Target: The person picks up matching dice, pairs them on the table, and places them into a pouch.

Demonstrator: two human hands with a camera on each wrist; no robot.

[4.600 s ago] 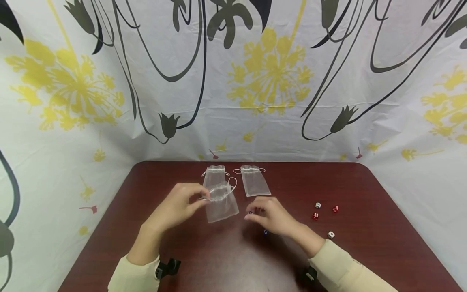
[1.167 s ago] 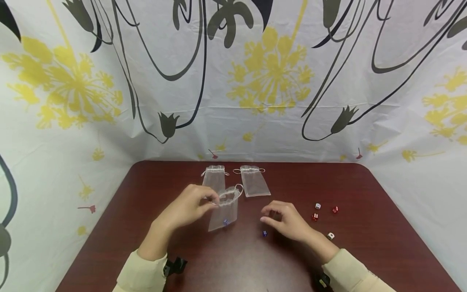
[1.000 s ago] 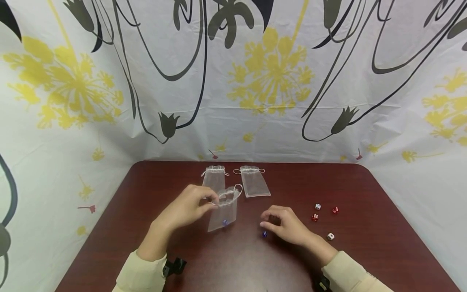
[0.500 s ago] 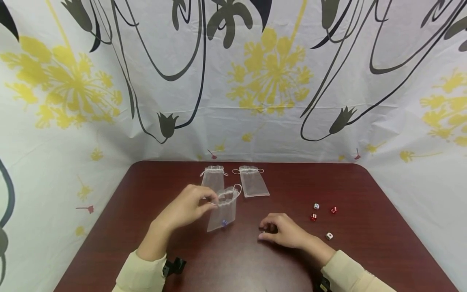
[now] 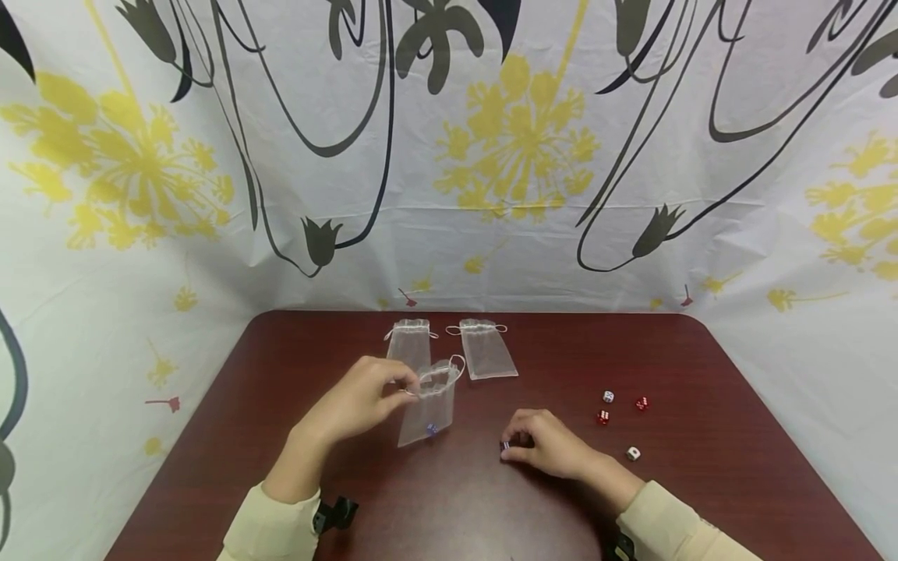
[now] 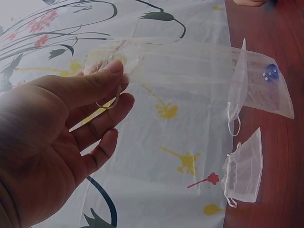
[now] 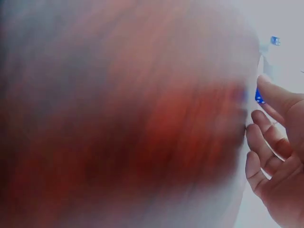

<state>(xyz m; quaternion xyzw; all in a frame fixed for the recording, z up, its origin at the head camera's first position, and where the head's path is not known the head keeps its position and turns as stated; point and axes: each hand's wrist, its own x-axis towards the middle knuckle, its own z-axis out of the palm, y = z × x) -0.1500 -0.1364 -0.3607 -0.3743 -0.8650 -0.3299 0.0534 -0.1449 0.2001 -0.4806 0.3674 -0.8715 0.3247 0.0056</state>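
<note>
My left hand (image 5: 372,389) pinches the top edge of a sheer white drawstring pouch (image 5: 436,409) between thumb and index finger. The pouch's mouth gapes, and a blue die (image 5: 431,428) shows through the mesh near its bottom; the left wrist view also has this blue die (image 6: 270,72) at the pouch's far end. To the right, my right hand (image 5: 543,444) is low over the table, pinching a second blue die (image 5: 504,446) with thumb and index finger. In the right wrist view that blue die (image 7: 259,96) sits at the thumb tip.
Two more sheer pouches lie flat at the back, one pouch (image 5: 409,343) partly behind the held one, another pouch (image 5: 487,349) to its right. Right of my right hand are a white die (image 5: 634,453), a speckled white die (image 5: 608,396), a red die (image 5: 603,418) and another red die (image 5: 642,403).
Over these seconds a blue die has come to be inside the pouch. My right hand has moved back and down, and its fingers have taken hold of the blue die on the table.
</note>
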